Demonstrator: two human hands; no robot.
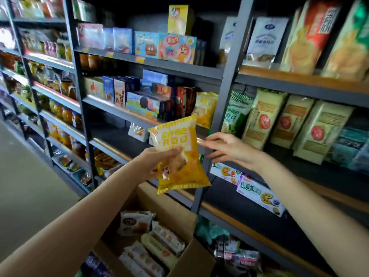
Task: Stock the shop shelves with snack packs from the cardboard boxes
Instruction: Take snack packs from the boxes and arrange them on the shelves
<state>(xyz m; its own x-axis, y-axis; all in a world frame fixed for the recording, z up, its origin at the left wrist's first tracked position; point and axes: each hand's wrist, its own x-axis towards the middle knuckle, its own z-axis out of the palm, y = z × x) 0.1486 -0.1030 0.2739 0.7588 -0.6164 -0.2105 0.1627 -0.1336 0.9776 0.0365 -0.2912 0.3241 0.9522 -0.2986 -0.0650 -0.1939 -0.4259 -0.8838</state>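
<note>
While the left hand [153, 164] grips a yellow snack pack [178, 154] in mid-air above the open cardboard box [185, 214], the right hand [229, 148] reaches in empty, fingers spread wide.

Pack sits just near of the grey upright post [216, 108] and the wooden-edged shelf lip [123, 154], not yet on any shelf. Hold is at mid-body, left edge only, so the glossy film could slip or swing; a drop would likely land back in the box. Judged risk: a careless push could snag the pack on the post, or knock over the matching yellow pack [206, 108] on the shelf further back. Long axis runs near-vertical, top leaning slightly left; printed face toward the camera, serrated top seam up.
</note>
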